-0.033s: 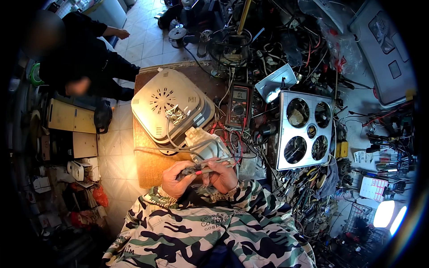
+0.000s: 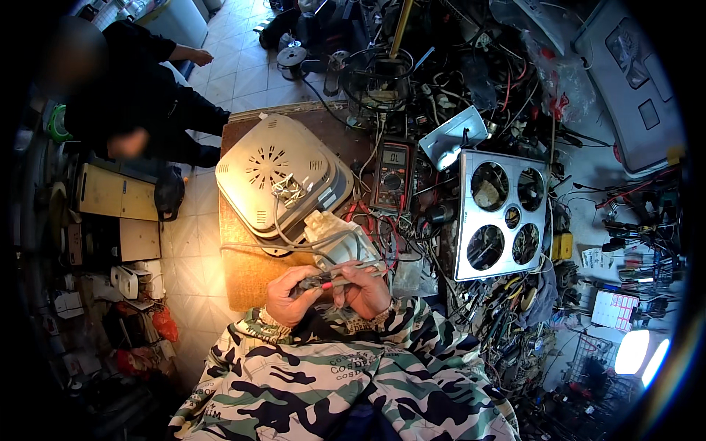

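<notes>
Near the front edge of the wooden bench (image 2: 243,287), my left hand (image 2: 293,294) has its fingers closed on a small dark piece (image 2: 315,281) with a red part (image 2: 327,284). My right hand (image 2: 360,292) grips a slim greyish tool or cable end (image 2: 351,275) against the same piece; which it is, I cannot tell. Just beyond my fingers lie grey cords (image 2: 294,246) and an off-white plastic part (image 2: 331,231). An upside-down cream appliance (image 2: 257,151) with vent slots and loose wire ends rests behind them, beside a multimeter (image 2: 391,173) with red leads.
A metal plate with round holes (image 2: 500,154) and a white panel (image 2: 452,136) lie right among tangled wires and tools (image 2: 500,331). A person in dark clothing (image 2: 147,88) stands at upper left. Cardboard-coloured boxes (image 2: 121,191), a cable spool (image 2: 292,59) and glowing lamps (image 2: 632,351) surround the bench.
</notes>
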